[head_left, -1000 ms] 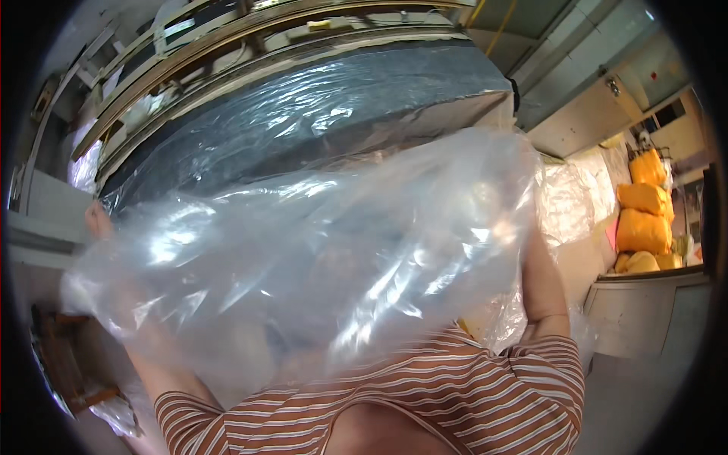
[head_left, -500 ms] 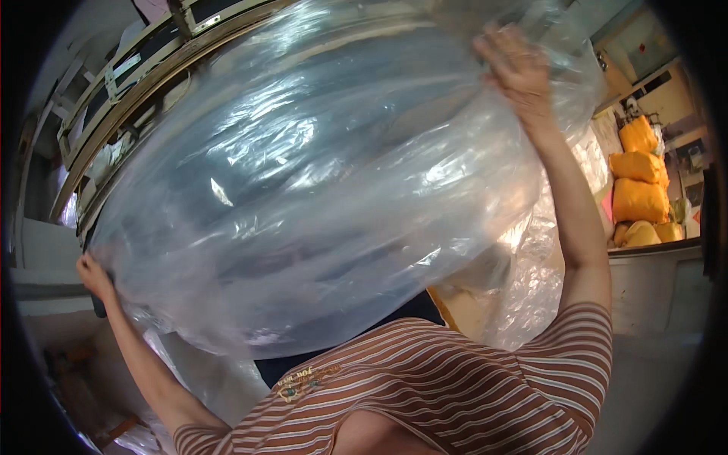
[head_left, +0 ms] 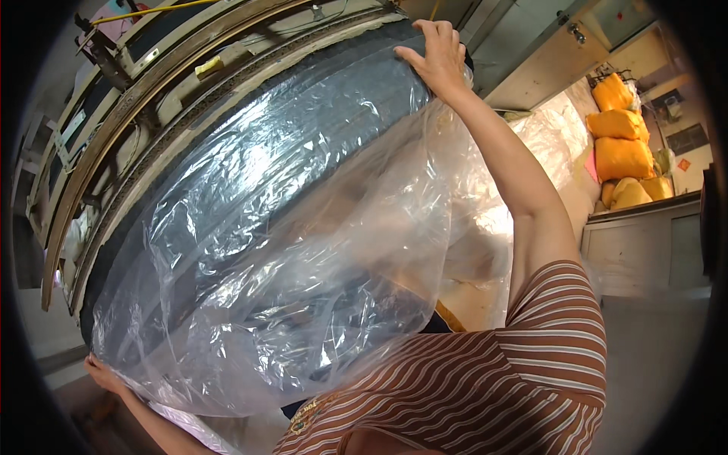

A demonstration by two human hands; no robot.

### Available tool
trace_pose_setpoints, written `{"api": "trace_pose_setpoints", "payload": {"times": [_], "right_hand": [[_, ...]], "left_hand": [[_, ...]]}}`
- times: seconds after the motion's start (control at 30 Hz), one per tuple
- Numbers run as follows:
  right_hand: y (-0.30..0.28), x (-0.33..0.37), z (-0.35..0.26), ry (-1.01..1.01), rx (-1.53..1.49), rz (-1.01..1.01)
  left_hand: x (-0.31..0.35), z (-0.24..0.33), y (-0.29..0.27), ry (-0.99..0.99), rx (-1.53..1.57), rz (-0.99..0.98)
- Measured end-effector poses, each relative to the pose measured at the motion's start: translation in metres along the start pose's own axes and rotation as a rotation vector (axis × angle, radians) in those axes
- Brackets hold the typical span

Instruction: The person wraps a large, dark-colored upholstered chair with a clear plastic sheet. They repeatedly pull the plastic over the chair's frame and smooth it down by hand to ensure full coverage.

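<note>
A large sheet of clear plastic film (head_left: 254, 163) lies wrinkled over a long dark surface (head_left: 364, 42) and hangs down in front of my body. At the lower left, my left hand (head_left: 105, 373) is closed on the film's edge by the near corner of the dark surface. My right hand (head_left: 440, 64) reaches to the far right end, thumb spread and fingers stretched, resting on the film-covered corner. Folds hide part of the surface below.
A machine frame with curved-looking rails (head_left: 125, 140) runs along the far left side. A small yellow block (head_left: 210, 67) sits on it. More crumpled film (head_left: 542, 144) lies to the right. Orange bundles (head_left: 622, 155) are stacked on a grey cabinet (head_left: 629, 246) at far right.
The film was billowed up with air and has settled onto the dark surface. My right hand has moved left to the far corner; my left hand sits lower. The machine frame shows more.
</note>
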State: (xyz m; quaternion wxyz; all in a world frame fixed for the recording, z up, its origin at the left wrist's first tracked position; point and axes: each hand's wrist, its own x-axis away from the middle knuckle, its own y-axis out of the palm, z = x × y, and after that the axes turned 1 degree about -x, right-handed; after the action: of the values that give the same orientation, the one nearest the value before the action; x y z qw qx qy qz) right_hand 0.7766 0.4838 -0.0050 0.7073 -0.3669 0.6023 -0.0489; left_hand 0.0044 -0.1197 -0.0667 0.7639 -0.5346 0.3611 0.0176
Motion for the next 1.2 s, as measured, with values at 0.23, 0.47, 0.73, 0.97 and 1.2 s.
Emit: {"api": "trace_pose_setpoints", "payload": {"times": [0.23,0.47,0.73,0.97,1.2], "right_hand": [[0.028,-0.014,0.019,0.215,-0.504,-0.548],[0.026,-0.025,0.013,0.083,-0.462,-0.781],[0.046,-0.035,0.014,0.087,-0.960,-0.931],[0.050,-0.114,0.054,0.605,-1.511,-0.365],[0.156,-0.036,0.126,0.372,-0.770,-0.240]], "left_hand": [[-0.006,-0.035,0.011,-0.088,0.111,0.075],[0.003,-0.037,-0.095,-0.528,0.858,-0.162],[0.063,-0.118,-0.196,-0.529,0.947,-0.433],[-0.020,-0.059,-0.133,-0.510,1.368,-0.152],[-0.026,0.080,0.020,-0.260,0.743,0.147]]}}
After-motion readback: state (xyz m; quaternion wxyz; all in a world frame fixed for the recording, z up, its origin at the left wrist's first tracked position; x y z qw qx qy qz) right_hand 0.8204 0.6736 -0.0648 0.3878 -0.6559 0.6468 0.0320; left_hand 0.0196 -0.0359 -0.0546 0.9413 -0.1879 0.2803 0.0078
